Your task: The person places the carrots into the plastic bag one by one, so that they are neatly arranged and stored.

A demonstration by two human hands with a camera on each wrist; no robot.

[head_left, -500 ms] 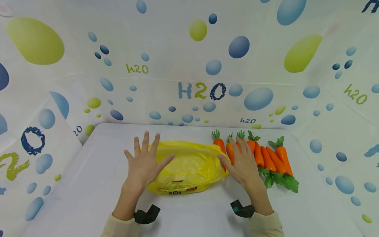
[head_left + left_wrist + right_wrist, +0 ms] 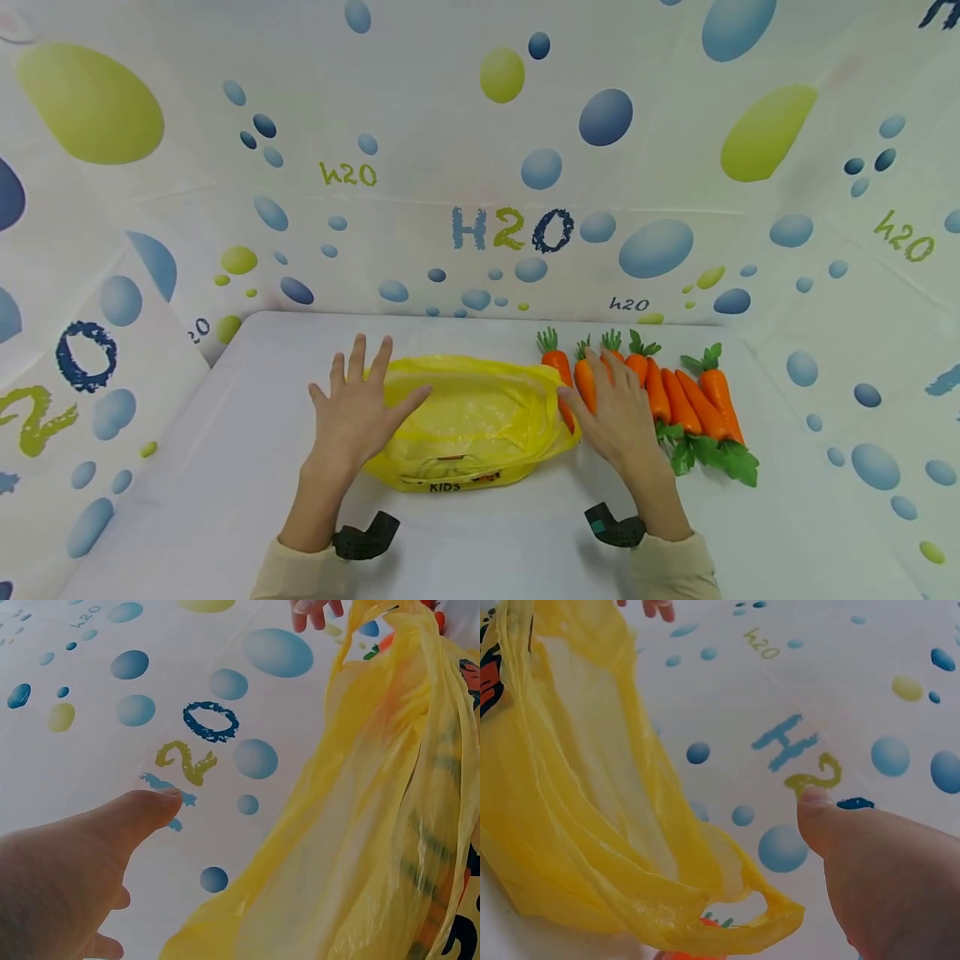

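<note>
A yellow plastic bag [image 2: 465, 417] with the word KIDS on its front lies on the white table, its mouth spread wide. At its left side my left hand [image 2: 352, 421] hovers with fingers spread and holds nothing. My right hand [image 2: 618, 417] is spread out by the bag's right end, in front of several orange carrots [image 2: 678, 404] with green tops, some of which it partly hides. In the left wrist view the thumb [image 2: 142, 817] stands apart from the bag [image 2: 322, 847]. The right wrist view has the thumb [image 2: 855, 832] clear of the bag handle [image 2: 780, 915].
A white cloth backdrop [image 2: 420, 250] printed with blue and green drops and H2O lettering rises behind the table [image 2: 480, 550]. Green leaves [image 2: 720, 458] lie at the near end of the carrots. A dark camera mount sits on each wrist.
My left hand has shifted slightly to the left, away from the bag. The right hand has hardly moved, and the bag and carrots lie as before.
</note>
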